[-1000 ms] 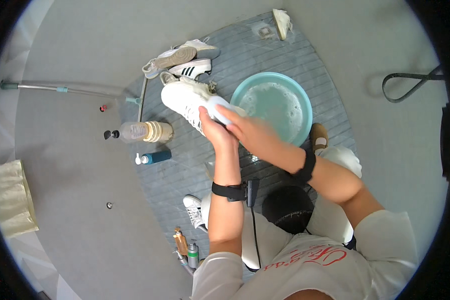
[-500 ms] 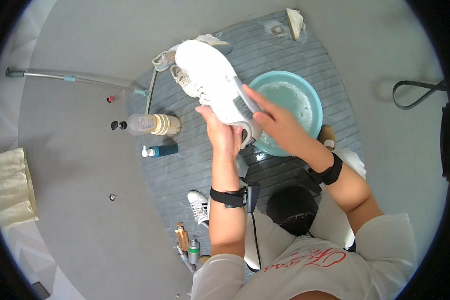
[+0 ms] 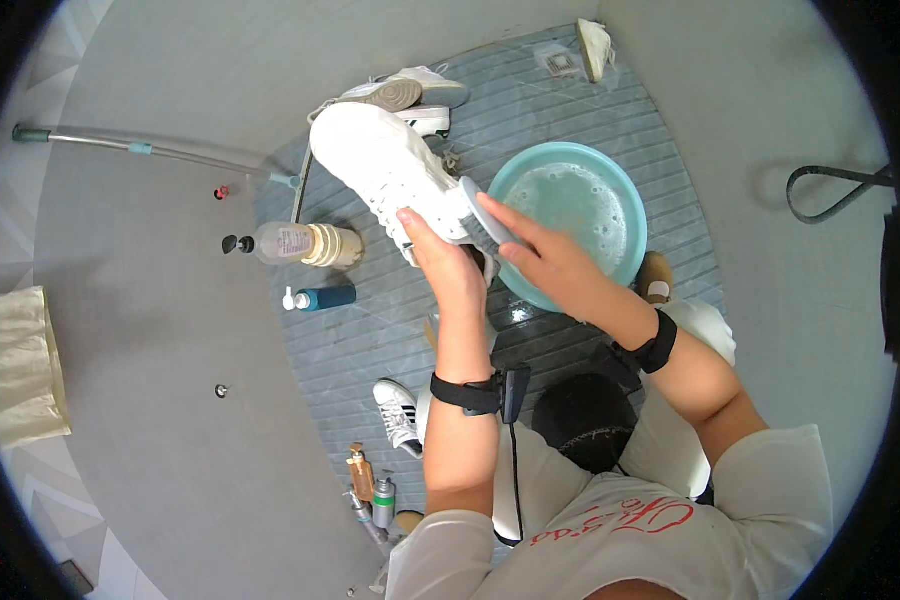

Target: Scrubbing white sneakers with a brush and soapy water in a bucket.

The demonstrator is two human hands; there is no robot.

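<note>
A white lace-up sneaker [image 3: 375, 165] is held up in front of me, its toe toward the far left. My left hand [image 3: 448, 262] grips it near the heel opening, thumb along its side. In my right hand [image 3: 555, 255] is a grey scrubbing brush [image 3: 485, 212], its bristles against the side of the shoe near the heel. Just beyond my right hand stands a light-blue basin [image 3: 625, 200] of sudsy water [image 3: 580, 205]. The palm side of my left hand and part of the heel are hidden.
Several other shoes [image 3: 425, 95] lie behind the held one, and a single shoe [image 3: 594, 50] leans at the far wall. To the left are a pump bottle [image 3: 282, 243], a blue bottle [image 3: 327, 298] and a long squeegee [image 3: 215, 165]. More bottles [image 3: 362, 475] stand lower left.
The sneaker has shifted left and turned, showing more of its laces and side. My left hand has moved slightly right along it, and the brush sits a little lower.
</note>
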